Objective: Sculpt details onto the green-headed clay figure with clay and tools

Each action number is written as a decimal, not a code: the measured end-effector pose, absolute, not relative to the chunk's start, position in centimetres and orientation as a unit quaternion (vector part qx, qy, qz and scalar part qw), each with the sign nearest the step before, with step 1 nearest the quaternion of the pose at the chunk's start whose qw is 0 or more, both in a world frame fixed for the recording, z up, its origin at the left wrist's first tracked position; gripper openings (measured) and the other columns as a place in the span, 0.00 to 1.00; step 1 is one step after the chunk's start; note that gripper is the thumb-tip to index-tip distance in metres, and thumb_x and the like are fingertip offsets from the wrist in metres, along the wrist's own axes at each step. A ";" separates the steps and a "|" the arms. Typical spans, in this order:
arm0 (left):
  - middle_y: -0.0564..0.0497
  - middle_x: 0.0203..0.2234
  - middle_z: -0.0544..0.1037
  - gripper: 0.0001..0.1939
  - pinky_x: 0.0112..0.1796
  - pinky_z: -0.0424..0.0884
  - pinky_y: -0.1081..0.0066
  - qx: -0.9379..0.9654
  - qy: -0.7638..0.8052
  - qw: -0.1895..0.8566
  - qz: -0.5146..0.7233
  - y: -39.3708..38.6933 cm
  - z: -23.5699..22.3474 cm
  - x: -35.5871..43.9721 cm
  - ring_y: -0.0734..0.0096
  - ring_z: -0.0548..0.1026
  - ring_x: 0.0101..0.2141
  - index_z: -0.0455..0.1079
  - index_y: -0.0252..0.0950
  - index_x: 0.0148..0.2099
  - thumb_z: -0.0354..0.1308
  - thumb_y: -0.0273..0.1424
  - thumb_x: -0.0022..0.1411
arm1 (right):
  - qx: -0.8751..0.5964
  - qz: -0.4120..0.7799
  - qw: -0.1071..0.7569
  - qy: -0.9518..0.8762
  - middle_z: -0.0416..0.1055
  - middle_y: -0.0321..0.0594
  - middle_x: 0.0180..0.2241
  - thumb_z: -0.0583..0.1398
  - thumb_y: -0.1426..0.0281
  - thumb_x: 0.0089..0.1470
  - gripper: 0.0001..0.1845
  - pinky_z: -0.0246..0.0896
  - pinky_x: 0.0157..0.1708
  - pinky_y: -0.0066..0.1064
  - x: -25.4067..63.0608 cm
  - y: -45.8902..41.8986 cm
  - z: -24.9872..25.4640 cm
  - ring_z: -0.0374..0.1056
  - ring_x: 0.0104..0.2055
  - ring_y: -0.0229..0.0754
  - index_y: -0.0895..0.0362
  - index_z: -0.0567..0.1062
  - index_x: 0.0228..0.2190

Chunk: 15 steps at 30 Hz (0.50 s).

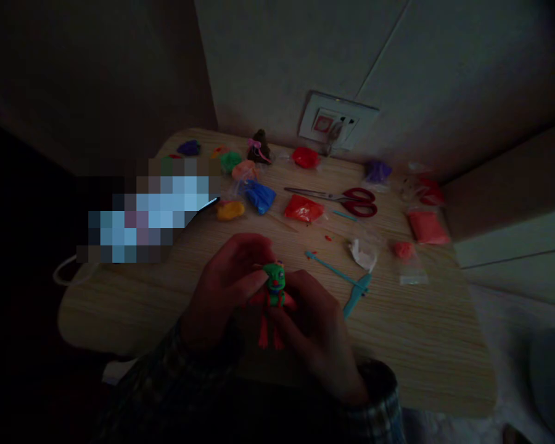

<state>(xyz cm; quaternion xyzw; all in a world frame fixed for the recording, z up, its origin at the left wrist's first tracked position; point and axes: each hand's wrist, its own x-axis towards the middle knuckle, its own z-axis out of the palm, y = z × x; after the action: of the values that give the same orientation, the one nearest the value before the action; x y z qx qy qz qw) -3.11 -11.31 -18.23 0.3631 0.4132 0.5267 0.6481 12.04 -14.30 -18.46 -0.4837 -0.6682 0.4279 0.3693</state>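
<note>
A small green clay figure [276, 285] with red limbs hangs between my hands over the table's near part. My left hand [231, 277] is closed on its head, the thumb pressed to the side of the face. Around the body's right side, my right hand [312, 327] curls with thumb and fingers closed on it. The figure's long red legs point down toward me. Just right of my hands lie a thin turquoise modelling tool [335, 270] and a turquoise plastic knife [357, 296].
Red-handled scissors [358, 202] lie behind, among bags of red clay [304, 208], blue clay [259, 196] and several other colours. A brown clay figure [259, 148] stands by the wall. At left is a blurred, lit screen [166, 206]. A plug sits in the wall socket [337, 123].
</note>
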 end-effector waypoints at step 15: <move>0.50 0.34 0.77 0.13 0.34 0.75 0.67 0.366 0.424 0.655 0.508 -11.3 -18.6 -3.2 0.63 0.76 0.36 0.73 0.42 0.40 0.64 0.26 0.50 | -0.489 0.420 0.365 -0.672 0.73 0.38 0.34 0.59 0.69 0.57 0.08 0.64 0.35 0.32 12.0 -14.3 -18.4 0.69 0.37 0.41 0.54 0.72 0.40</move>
<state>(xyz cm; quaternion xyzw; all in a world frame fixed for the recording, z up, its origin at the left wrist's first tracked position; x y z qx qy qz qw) -3.24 -11.30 -18.59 0.3658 0.4239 0.5077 0.6548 12.01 -14.31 -18.44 -0.4888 -0.6721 0.4200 0.3647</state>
